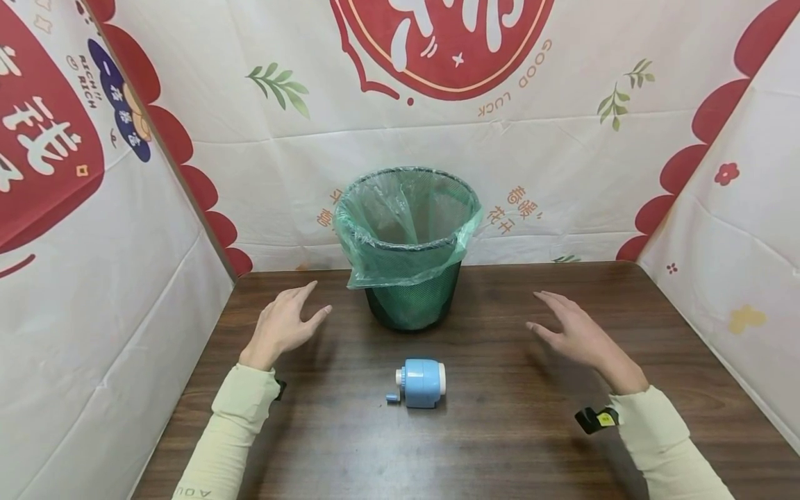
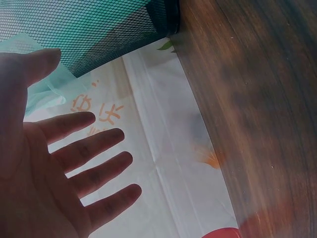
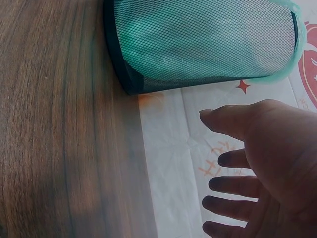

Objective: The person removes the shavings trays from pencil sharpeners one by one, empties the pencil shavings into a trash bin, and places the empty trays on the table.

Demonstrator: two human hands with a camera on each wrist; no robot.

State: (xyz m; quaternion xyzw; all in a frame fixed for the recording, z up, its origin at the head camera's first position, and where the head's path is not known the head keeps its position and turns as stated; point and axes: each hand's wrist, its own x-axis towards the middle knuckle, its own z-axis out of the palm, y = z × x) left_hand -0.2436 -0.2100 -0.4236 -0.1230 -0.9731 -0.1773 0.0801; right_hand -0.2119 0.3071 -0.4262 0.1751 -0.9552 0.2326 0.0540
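Blue sharpener (image 1: 423,383) and mesh bin (image 1: 415,302) — 1 each — stand between 2 parted, outstretched hands (image 1: 282,326) (image 1: 576,335).

Bin (image 2: 96,27) partly outside left wrist view

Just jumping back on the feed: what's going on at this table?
A person is holding both hands out over the table, fingers extended, and neither hand has hold of anything. The left hand is to the left of the mesh bin, and the right hand is off to its right. A green plastic bag lines the bin and hangs over its rim. What looks like a blue pencil sharpener sits untouched in front of the bin, nearer the person.
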